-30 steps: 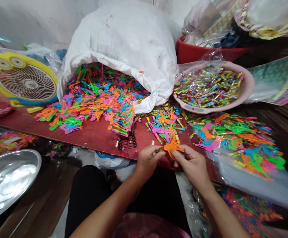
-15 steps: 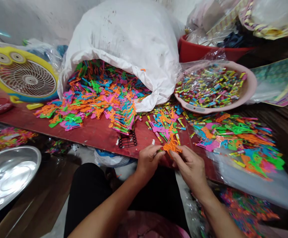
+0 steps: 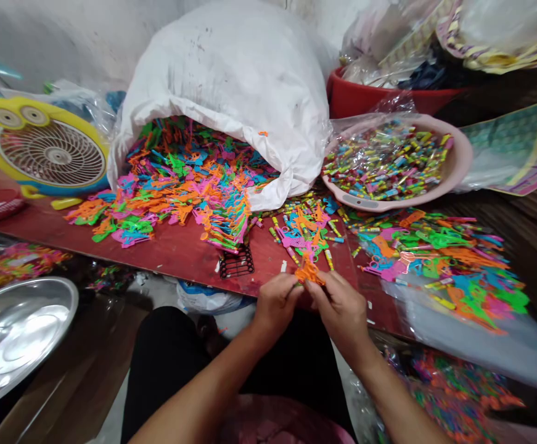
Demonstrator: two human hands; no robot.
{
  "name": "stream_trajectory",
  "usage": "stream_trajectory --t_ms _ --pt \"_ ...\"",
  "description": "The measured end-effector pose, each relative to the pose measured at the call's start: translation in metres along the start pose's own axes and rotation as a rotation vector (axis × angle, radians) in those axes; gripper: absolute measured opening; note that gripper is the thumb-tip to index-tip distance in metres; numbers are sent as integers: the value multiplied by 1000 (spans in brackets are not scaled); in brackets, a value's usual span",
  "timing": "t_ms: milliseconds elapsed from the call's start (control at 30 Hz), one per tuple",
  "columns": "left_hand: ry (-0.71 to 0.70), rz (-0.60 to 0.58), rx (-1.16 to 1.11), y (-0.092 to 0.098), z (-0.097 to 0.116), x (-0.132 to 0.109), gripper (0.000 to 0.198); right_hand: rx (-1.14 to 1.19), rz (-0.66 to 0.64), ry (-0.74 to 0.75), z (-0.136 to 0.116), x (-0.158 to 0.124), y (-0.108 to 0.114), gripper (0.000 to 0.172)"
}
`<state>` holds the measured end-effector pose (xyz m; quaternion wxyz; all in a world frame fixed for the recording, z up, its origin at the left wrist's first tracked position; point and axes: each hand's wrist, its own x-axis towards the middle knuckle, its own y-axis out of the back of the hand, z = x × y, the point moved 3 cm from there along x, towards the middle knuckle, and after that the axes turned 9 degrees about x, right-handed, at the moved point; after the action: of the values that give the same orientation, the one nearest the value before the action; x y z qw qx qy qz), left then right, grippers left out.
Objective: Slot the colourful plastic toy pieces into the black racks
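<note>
The left hand (image 3: pixel 275 303) and right hand (image 3: pixel 340 309) are both narrowed to a close pinch, fingertips turned inward, and together hold an orange plastic piece (image 3: pixel 309 272) just above the near edge of the red board (image 3: pixel 171 256). The exact grip on the piece is partly hidden by the fingers. Both forearms reach forward over the person's black-clad lap (image 3: pixel 169 348), so the work is held close to the body, apparently for a clear view and steady control.

The nearest loose items are small striped sticks (image 3: pixel 306 231) mixed with colored plastic pieces on the board, directly ahead of the hands. A white sack (image 3: pixel 222 68) lies tipped with its mouth toward the person, apparently so that its pile of colored plastic pieces (image 3: pixel 182 188) stays within reach. To the right, a pink basin (image 3: pixel 460 163) holds more sticks in clear plastic, and a clear bag (image 3: pixel 453 333) lies under another spread of pieces. A black plastic grid (image 3: pixel 235 263) sits on the board near the hands.

No brand, label or other writing can be read on any item.
</note>
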<state>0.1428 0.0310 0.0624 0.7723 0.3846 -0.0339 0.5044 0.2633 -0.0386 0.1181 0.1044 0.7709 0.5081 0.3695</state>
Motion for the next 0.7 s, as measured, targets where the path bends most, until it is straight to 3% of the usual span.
stream_trajectory --t_ms 100,267,433,600,700 --pt "11 12 2 -1 -1 1 23 14 -9 7 2 3 -3 23" --pt "61 11 0 0 -1 2 21 128 47 -146 13 0 -7 24" --pt "72 8 -20 0 1 1 19 33 153 -36 7 -4 -11 19" --pt "161 24 -50 0 -1 0 18 291 470 -265 1 6 13 22" --pt "179 21 -95 1 -1 -1 17 265 340 -263 0 4 15 21"
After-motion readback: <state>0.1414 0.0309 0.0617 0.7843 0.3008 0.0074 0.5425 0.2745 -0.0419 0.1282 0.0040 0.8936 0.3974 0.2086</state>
